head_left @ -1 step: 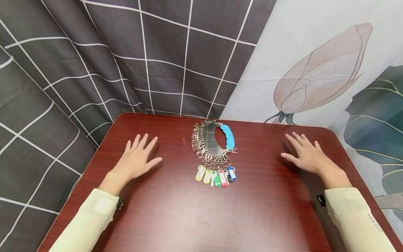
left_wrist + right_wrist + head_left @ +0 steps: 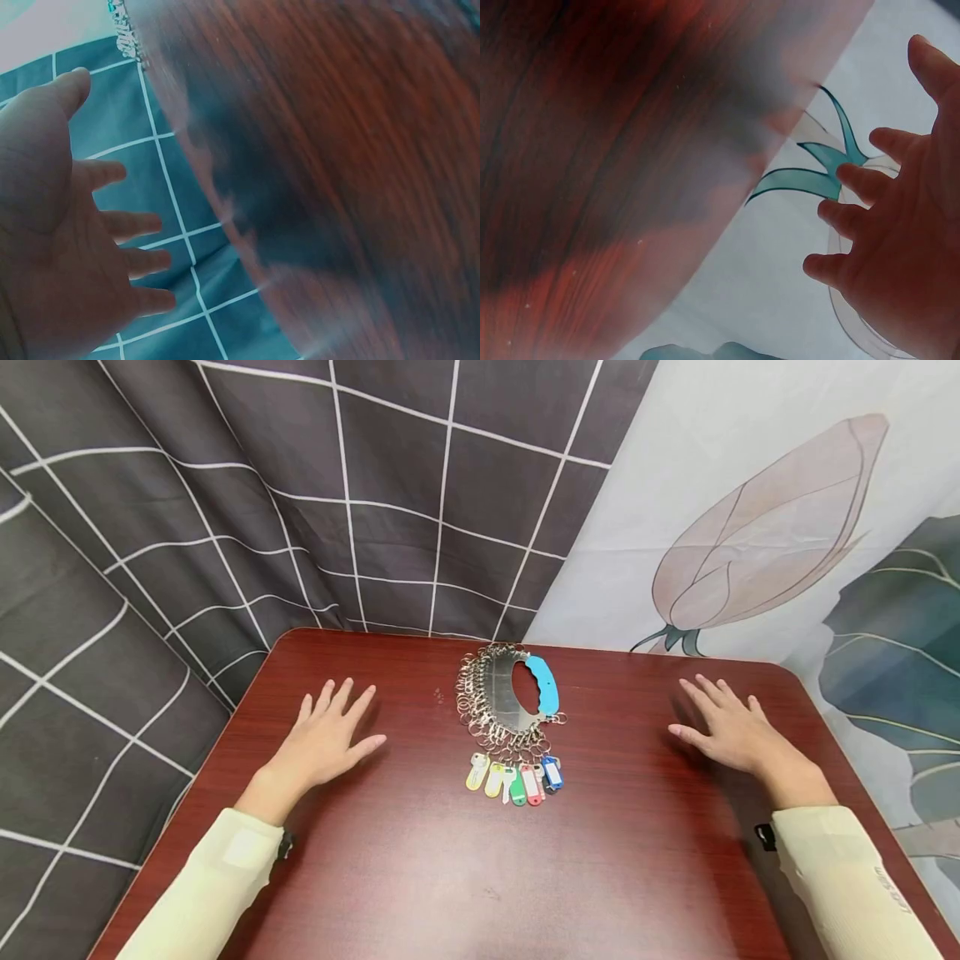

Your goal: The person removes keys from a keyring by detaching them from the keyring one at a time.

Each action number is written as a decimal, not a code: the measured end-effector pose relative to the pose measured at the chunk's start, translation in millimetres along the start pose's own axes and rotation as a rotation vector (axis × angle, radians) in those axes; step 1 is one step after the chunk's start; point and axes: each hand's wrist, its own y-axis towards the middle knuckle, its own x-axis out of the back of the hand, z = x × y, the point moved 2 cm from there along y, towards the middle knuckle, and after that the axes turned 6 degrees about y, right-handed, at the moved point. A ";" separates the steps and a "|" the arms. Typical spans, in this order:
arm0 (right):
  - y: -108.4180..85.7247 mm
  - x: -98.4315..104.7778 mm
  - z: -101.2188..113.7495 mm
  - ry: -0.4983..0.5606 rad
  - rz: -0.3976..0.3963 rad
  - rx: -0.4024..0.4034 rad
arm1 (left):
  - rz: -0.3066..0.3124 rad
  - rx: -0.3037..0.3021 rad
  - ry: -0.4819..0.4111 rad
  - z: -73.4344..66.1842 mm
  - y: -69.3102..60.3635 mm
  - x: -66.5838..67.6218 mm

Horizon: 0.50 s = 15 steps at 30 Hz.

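A flat metal key holder plate (image 2: 504, 693) lies toward the back middle of the table, with a blue grip (image 2: 543, 685) on its right side. Many small metal rings and clips (image 2: 472, 697) hang round its left and lower edge. Below them is a row of key tags with keys: two yellow tags (image 2: 494, 781), a green tag (image 2: 517, 788), a red tag (image 2: 531, 785) and a blue tag (image 2: 552, 773). My left hand (image 2: 322, 743) is left of the holder, fingers spread, palm down, holding nothing. On the far right, my right hand (image 2: 727, 731) is likewise spread and holds nothing.
The dark red wooden table (image 2: 420, 877) has rounded back corners. A grey checked curtain (image 2: 285, 510) hangs behind and to the left; a white cloth with a flower print (image 2: 757, 535) hangs behind and to the right. Each wrist carries a small black device.
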 end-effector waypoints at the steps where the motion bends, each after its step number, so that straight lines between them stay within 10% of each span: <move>1: -0.5 -0.2 0.3 0.003 0.000 0.001 | 0.000 -0.002 -0.001 -0.1 0.0 -0.5; 15: -5.1 -5.4 25.9 0.061 0.001 0.068 | -0.003 -0.042 -0.018 -15.2 -0.3 1.6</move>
